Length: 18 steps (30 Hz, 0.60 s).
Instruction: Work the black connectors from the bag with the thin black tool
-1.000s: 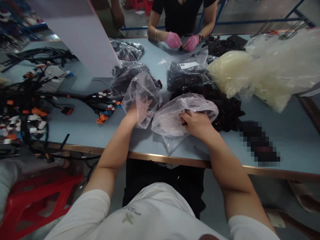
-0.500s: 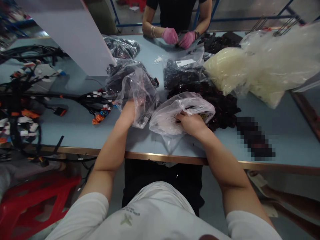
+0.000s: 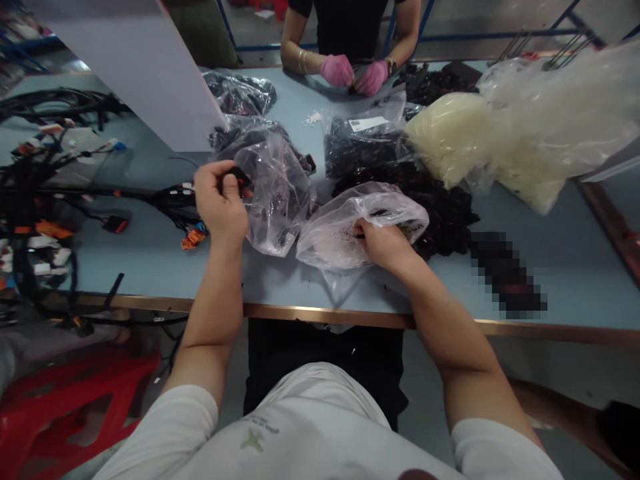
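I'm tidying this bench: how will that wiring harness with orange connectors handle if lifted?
Likely floppy: the wiring harness lies in loose, bending curves. Its connector clusters, like the orange connector, probably make it end-heavy and apt to snag.
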Motion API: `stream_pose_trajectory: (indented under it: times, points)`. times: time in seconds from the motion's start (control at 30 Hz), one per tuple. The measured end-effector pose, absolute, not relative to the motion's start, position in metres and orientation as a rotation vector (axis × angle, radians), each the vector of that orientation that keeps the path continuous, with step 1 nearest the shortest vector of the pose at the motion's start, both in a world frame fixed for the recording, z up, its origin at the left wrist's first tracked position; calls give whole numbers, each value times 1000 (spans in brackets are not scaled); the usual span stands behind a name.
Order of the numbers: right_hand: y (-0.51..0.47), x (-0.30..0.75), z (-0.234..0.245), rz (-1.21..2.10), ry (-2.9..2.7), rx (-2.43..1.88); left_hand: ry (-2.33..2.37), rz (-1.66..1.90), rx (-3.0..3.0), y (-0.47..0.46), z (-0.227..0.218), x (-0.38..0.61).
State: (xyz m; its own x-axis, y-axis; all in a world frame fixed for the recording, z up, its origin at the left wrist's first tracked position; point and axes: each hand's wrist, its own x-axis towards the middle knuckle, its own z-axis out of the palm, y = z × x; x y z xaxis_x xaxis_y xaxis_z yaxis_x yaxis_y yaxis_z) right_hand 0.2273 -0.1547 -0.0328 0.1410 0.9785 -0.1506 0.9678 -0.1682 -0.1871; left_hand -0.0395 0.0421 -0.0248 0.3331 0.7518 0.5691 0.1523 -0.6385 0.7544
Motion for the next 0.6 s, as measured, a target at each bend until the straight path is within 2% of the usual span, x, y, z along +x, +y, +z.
stream_pose_trajectory:
  times: [0.1, 0.33, 0.6]
  points:
    - [-152, 230, -38, 357, -1971, -2291, 689, 1638, 1773, 5, -8, -25]
    - [-152, 237, -51, 382, -1884, -2193, 429, 831, 1494, -59, -17, 12]
    - [-155, 241, -59, 435, -1566, -1728, 392, 604, 1310, -56, -38, 19]
